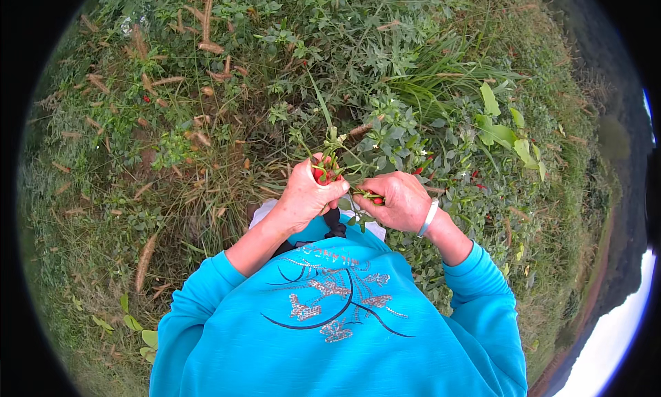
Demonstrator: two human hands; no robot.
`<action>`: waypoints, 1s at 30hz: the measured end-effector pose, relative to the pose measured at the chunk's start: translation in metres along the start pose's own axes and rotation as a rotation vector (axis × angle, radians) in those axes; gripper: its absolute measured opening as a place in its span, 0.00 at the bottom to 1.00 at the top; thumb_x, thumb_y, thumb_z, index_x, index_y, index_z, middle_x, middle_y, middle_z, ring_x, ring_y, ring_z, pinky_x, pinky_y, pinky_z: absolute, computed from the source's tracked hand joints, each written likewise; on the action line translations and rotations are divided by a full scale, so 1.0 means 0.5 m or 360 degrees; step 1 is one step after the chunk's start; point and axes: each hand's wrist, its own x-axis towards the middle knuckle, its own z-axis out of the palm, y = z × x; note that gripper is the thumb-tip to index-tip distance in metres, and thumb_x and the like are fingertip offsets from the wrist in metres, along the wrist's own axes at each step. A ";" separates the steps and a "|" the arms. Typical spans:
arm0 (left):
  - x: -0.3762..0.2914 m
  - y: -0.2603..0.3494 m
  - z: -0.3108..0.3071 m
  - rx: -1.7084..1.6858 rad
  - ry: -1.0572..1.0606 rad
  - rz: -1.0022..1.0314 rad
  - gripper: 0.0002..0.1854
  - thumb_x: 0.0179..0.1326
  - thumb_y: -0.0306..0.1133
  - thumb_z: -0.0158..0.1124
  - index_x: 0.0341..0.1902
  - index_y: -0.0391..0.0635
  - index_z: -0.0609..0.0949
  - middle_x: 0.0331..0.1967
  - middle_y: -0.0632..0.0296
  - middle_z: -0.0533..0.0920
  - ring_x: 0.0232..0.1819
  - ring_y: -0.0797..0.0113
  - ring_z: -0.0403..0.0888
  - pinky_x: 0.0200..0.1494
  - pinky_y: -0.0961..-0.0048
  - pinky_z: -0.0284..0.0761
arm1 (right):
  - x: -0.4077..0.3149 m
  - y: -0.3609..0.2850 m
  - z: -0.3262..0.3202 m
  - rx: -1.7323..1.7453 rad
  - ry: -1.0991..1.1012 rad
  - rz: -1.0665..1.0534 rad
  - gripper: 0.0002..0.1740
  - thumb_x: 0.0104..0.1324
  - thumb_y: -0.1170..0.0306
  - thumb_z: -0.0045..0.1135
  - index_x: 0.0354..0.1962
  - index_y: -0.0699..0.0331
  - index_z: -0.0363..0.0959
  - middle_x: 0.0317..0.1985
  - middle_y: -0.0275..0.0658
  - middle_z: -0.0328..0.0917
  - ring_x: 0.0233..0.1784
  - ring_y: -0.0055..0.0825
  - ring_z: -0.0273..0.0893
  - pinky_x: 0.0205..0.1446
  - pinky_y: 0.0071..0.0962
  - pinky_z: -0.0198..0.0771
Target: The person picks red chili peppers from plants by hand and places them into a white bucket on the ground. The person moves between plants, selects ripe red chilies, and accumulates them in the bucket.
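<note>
My left hand (310,193) is closed around several red chili peppers (321,175) with green stems, their tips and stalks showing above the fingers. Close by on the right, my right hand (396,200), with a pale bracelet (428,218) at the wrist, grips more red chili peppers (378,200) by green stems. Between and just beyond the hands stands a leafy chili plant (395,133) with small white flowers. More red peppers (422,168) hang on it, right of my hands. Some of the fruit is hidden inside my fingers.
Dense weeds surround me, with brown bristly seed heads (206,22) at the upper left and a tuft of long grass (434,87) at the upper right. Broad light-green leaves (498,133) stand on the right. A dark tie (334,224) hangs at my waist, above a white cloth (262,212).
</note>
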 end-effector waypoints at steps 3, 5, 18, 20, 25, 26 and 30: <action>0.004 -0.006 -0.005 0.0166 0.0028 0.0032 0.09 0.47 0.25 0.61 0.30 0.43 0.70 0.16 0.68 0.71 0.13 0.79 0.68 0.11 0.84 0.59 | 0.002 -0.001 0.014 -0.0035 0.0009 -0.0047 0.08 0.50 0.65 0.53 0.21 0.60 0.68 0.18 0.43 0.71 0.25 0.44 0.71 0.25 0.40 0.64; 0.008 -0.010 -0.014 0.0037 -0.0029 -0.0031 0.10 0.46 0.23 0.61 0.30 0.42 0.70 0.17 0.67 0.72 0.13 0.78 0.68 0.11 0.84 0.58 | 0.002 -0.005 0.020 -0.0096 0.0053 -0.0072 0.06 0.49 0.67 0.54 0.22 0.60 0.69 0.18 0.42 0.71 0.25 0.44 0.71 0.25 0.40 0.65; -0.008 0.012 -0.002 -0.0841 -0.0284 -0.0249 0.13 0.45 0.19 0.58 0.35 0.44 0.68 0.23 0.57 0.74 0.13 0.72 0.67 0.08 0.80 0.55 | -0.031 0.030 0.131 0.1304 0.0139 0.0186 0.07 0.55 0.69 0.54 0.25 0.65 0.70 0.14 0.33 0.68 0.17 0.16 0.60 0.22 0.23 0.60; -0.005 0.018 -0.014 -0.0604 -0.0366 -0.0181 0.13 0.45 0.20 0.60 0.34 0.43 0.68 0.22 0.58 0.73 0.13 0.73 0.67 0.08 0.81 0.54 | -0.046 0.038 0.118 0.1424 0.0241 0.0295 0.08 0.55 0.70 0.56 0.23 0.66 0.69 0.14 0.30 0.67 0.18 0.13 0.59 0.21 0.20 0.59; -0.012 0.010 -0.038 -0.0301 -0.0042 0.0007 0.14 0.46 0.22 0.63 0.34 0.41 0.67 0.19 0.62 0.71 0.12 0.75 0.66 0.09 0.82 0.54 | -0.083 0.128 -0.016 0.1272 0.0890 0.0629 0.10 0.52 0.69 0.60 0.18 0.62 0.69 0.11 0.23 0.63 0.12 0.08 0.56 0.13 0.14 0.51; -0.014 0.007 -0.046 -0.0276 -0.0035 0.0020 0.13 0.47 0.21 0.62 0.33 0.40 0.67 0.18 0.63 0.70 0.12 0.75 0.66 0.09 0.82 0.53 | -0.083 0.152 -0.032 0.1282 0.0925 0.0713 0.09 0.52 0.69 0.60 0.20 0.63 0.71 0.12 0.24 0.66 0.12 0.08 0.56 0.13 0.14 0.51; -0.011 -0.001 -0.056 -0.0247 -0.0057 0.0014 0.13 0.47 0.21 0.62 0.33 0.41 0.67 0.18 0.64 0.70 0.12 0.75 0.66 0.09 0.82 0.54 | -0.065 0.269 -0.016 0.0864 0.0728 0.0967 0.10 0.49 0.66 0.61 0.21 0.66 0.73 0.15 0.34 0.72 0.17 0.21 0.66 0.23 0.23 0.63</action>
